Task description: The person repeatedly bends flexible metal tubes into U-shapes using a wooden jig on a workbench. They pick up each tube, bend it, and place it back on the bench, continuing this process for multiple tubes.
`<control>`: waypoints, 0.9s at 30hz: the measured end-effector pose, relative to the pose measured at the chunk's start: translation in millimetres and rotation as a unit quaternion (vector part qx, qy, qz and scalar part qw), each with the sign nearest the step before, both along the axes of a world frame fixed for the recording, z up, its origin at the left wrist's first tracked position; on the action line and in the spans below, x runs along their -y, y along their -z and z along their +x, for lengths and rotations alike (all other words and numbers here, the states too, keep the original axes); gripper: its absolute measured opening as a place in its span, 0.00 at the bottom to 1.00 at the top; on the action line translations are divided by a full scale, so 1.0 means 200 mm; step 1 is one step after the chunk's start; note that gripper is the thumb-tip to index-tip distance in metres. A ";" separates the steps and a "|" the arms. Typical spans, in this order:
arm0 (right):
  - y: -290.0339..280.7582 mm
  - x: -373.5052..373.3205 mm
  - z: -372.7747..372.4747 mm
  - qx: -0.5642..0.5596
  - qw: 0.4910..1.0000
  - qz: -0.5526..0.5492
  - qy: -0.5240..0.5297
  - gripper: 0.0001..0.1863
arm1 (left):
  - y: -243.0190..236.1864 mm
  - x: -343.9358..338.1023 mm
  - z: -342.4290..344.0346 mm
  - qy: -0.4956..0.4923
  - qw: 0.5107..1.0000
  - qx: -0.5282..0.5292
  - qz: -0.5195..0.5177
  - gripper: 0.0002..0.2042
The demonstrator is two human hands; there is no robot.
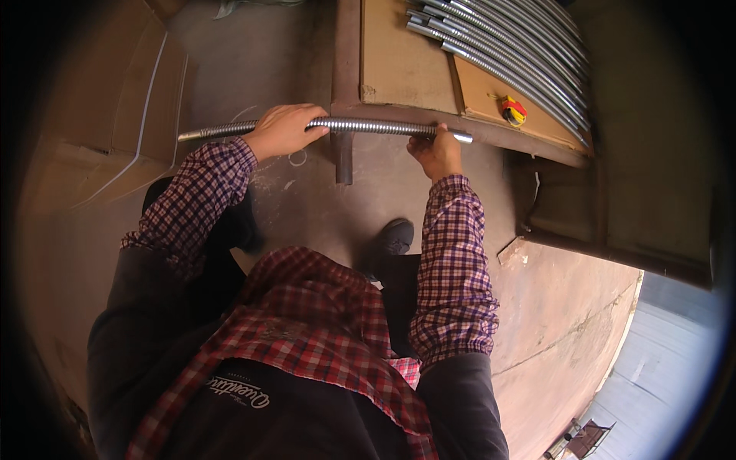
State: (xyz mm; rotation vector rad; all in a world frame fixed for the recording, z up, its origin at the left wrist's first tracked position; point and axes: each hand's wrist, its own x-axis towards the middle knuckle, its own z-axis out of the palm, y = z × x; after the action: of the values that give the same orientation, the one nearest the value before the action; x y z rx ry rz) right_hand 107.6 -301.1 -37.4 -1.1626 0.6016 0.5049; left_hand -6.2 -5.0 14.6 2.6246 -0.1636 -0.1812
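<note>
A ribbed flexible metal tube [368, 125] is held level in front of me, a plain sleeve at each end. My left hand [280, 132] is wrapped over it left of its middle, palm down. My right hand [437, 155] grips it close to the right end, fingers curled around it. The tube crosses in front of a brown metal frame [344, 161]. Just beyond, several similar tubes [498, 54] lie side by side on cardboard sheets [406, 69], with a yellow and red tape measure [514, 110] near them.
Large cardboard boxes [130, 100] stand at the left. A dark bench structure [629, 207] is at the right. My shoe [395, 238] rests on the grey-brown floor [468, 215] below the tube. A small dark metal item [590, 437] sits at the lower right.
</note>
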 end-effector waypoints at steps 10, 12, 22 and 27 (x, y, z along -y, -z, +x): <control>-0.02 0.01 -0.01 0.011 1.000 -0.002 0.004 0.18 | 0.01 0.02 0.00 -0.016 0.999 0.018 0.024 0.17; -0.04 -0.01 -0.01 0.020 1.000 -0.011 0.003 0.19 | 0.00 0.02 -0.01 -0.023 0.999 0.025 0.023 0.16; -0.50 -0.29 -0.15 0.281 0.944 -0.137 -0.106 0.31 | -0.25 -0.39 -0.14 -0.120 0.992 0.039 0.024 0.16; -0.53 -0.30 -0.10 0.305 0.945 -0.117 -0.016 0.31 | -0.25 -0.97 -0.43 -0.132 0.990 0.012 0.040 0.16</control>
State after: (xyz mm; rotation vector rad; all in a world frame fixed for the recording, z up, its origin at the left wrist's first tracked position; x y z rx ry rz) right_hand 87.0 -240.7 68.9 -1.4696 0.1033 0.0799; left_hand -91.6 189.6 64.1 2.6974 0.1861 -0.0660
